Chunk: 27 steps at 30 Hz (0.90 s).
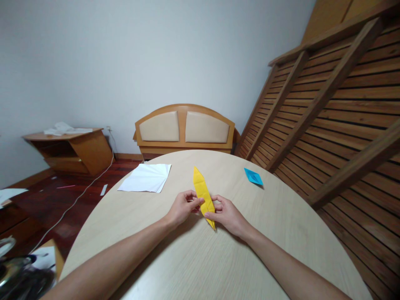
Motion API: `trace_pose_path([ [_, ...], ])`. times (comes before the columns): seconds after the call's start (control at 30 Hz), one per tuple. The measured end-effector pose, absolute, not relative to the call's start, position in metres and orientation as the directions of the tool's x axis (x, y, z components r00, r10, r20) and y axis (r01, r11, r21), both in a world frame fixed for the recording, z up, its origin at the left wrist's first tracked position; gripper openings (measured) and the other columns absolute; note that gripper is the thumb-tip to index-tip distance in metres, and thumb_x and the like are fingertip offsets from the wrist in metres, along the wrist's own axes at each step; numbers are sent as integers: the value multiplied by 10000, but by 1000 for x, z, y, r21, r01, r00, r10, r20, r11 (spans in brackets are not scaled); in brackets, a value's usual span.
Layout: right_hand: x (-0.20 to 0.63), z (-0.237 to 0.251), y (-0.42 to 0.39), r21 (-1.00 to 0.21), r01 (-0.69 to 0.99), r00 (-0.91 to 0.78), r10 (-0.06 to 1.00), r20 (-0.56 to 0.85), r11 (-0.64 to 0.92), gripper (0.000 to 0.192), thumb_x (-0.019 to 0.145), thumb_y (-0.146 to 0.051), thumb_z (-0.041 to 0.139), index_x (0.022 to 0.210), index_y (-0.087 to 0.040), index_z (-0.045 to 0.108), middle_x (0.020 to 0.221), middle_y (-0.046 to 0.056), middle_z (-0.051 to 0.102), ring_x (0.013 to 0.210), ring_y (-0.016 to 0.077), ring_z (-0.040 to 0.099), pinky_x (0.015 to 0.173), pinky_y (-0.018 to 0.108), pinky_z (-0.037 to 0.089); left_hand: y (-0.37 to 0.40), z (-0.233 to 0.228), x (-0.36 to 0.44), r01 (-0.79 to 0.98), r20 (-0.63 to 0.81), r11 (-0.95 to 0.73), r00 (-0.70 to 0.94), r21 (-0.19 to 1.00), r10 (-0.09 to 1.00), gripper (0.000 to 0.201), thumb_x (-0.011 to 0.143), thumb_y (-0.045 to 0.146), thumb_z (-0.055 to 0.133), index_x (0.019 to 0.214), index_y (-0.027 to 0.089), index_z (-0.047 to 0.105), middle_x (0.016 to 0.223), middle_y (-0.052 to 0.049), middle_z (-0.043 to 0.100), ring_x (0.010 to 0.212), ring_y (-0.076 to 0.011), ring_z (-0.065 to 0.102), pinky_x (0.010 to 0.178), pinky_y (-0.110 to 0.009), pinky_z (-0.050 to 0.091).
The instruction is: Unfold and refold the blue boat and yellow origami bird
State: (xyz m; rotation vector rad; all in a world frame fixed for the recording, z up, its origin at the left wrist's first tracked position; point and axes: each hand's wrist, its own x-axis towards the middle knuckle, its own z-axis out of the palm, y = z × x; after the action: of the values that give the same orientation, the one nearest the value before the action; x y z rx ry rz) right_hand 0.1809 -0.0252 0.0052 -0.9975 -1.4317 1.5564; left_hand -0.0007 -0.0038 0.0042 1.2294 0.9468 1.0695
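A long strip of folded yellow paper, pointed at both ends and marked with creases, is held at a slant above the middle of the table. My left hand pinches its left edge, the thumb lying on top and the fingers behind. On the other edge, lower down, my right hand grips the paper the same way, thumb in front. The paper hides some of the fingertips of both hands.
The round pale table bears white sheets at the left and a small folded blue paper shape at the right. Beyond it stands a headboard. Wooden slats lean along the right, and a low cabinet is far left.
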Motion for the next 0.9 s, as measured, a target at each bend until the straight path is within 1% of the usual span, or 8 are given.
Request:
trace_pose_path([
  [0.1,182,6,-24,-998,-8,-379,924,-57,-65,512,631,-282,840,1031,-160,543,818,46,761,699,170,699,634,274,508,-5,6,-1,-117,22,5,232,993,972,471,625,515,842,805,122,654,711,-46,681,576,-122,614,554,-226,479],
  [0.17,184,5,-23,-997,24,-362,929,-80,-76,503,619,-298,850,1003,-153,560,736,22,743,596,144,657,560,253,474,-5,8,-2,-116,30,-5,207,993,978,460,634,512,835,800,123,654,707,-41,675,571,-119,607,556,-227,474],
  [0.27,186,5,-23,-994,13,-364,925,-106,-109,468,609,-360,864,915,-141,585,641,4,708,525,121,611,528,242,447,-5,11,-3,-111,30,-11,172,994,985,452,638,504,830,810,124,657,720,-38,671,575,-116,597,566,-232,471],
  [0.37,186,3,-23,-990,-31,-378,919,-113,-134,460,590,-420,878,802,-141,581,621,17,700,519,107,600,529,231,435,-4,11,-5,-121,31,-12,154,993,988,450,657,495,819,861,125,663,760,-41,672,612,-123,603,578,-232,467],
  [0.43,186,2,-24,-990,-34,-368,922,-117,-140,473,581,-445,883,774,-142,575,618,23,700,520,102,597,530,225,430,-3,10,-5,-139,35,-13,155,990,987,454,661,494,817,873,129,653,787,-46,674,641,-131,613,579,-230,462],
  [0.67,187,1,-23,-991,59,-367,921,-135,-121,472,622,-505,849,748,-154,559,611,35,700,508,102,589,524,226,426,-2,7,-4,-210,99,-55,203,976,974,434,697,487,802,891,145,620,854,-52,682,703,-139,631,571,-215,445],
  [0.8,187,4,-27,-989,127,-364,924,-119,-78,432,676,-510,810,755,-159,571,618,32,697,500,104,578,497,222,404,-4,10,-4,-175,85,-59,148,983,985,436,678,506,801,839,159,593,813,-27,670,715,-148,642,603,-230,481],
  [0.9,188,4,-30,-986,149,-382,915,-128,-75,408,695,-498,801,753,-155,588,628,33,694,521,110,583,497,221,393,-4,13,-5,-129,81,-66,112,989,990,452,687,535,777,879,167,598,854,-31,684,751,-156,657,618,-230,487],
])
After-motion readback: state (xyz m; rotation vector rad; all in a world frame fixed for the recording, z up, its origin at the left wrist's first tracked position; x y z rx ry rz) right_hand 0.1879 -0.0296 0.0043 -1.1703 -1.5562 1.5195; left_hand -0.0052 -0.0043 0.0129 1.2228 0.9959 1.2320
